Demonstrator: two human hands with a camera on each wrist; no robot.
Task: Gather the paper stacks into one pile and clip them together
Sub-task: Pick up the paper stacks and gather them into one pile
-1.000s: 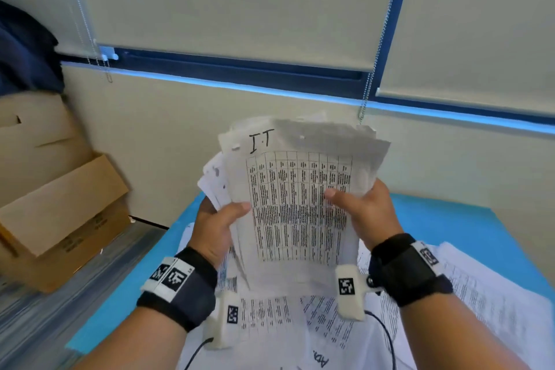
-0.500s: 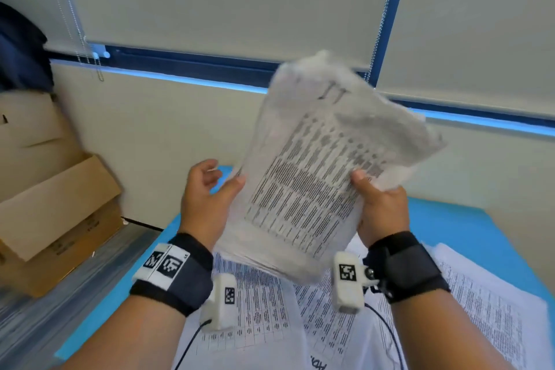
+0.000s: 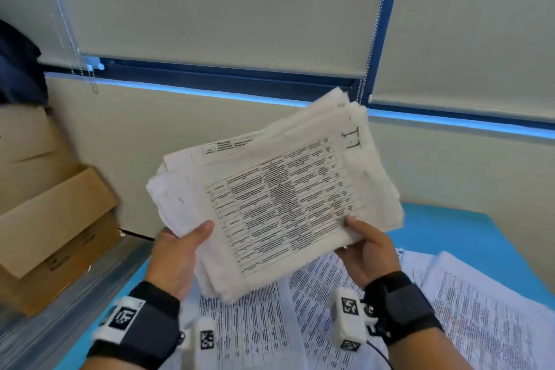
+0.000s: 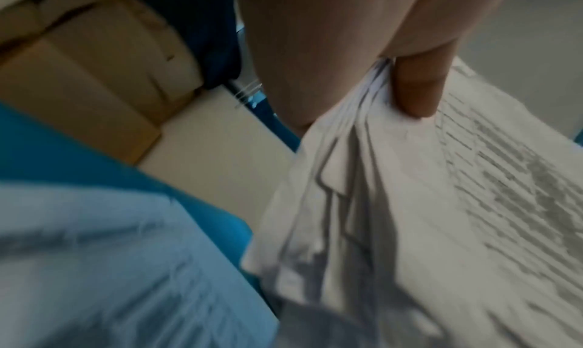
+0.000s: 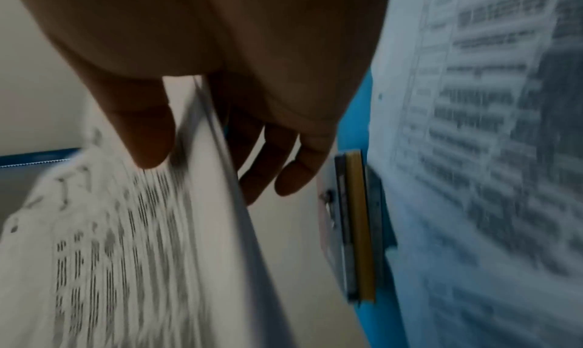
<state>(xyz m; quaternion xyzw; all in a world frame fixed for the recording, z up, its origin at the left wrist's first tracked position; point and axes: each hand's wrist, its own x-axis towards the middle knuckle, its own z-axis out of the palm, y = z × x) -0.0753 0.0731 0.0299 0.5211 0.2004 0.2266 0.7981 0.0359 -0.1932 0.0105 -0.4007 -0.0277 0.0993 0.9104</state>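
I hold a thick paper stack point(image 3: 279, 204) in the air above the table, turned sideways so its handwritten heading sits at the upper right. My left hand point(image 3: 183, 249) grips its lower left edge, thumb on top. My right hand point(image 3: 366, 246) pinches the lower right edge, with the thumb on the printed face and the fingers point(image 5: 284, 166) behind. The left wrist view shows the stack's sheets point(image 4: 362, 203) fanned unevenly under my thumb point(image 4: 416, 89). More printed sheets point(image 3: 264, 327) lie spread on the blue table point(image 3: 450, 231) below. A blurred dark and gold clip-like object point(image 5: 356, 228) lies beside them.
Open cardboard boxes point(image 3: 54, 219) stand on the floor to the left of the table. A cream wall and window blinds with hanging bead chains point(image 3: 372, 39) are right behind the table. More loose sheets point(image 3: 480, 315) cover the table's right side.
The stack has turned clockwise from upright to sideways. My left hand let go mid-turn and now grips the lower left edge again. My right hand kept its hold.
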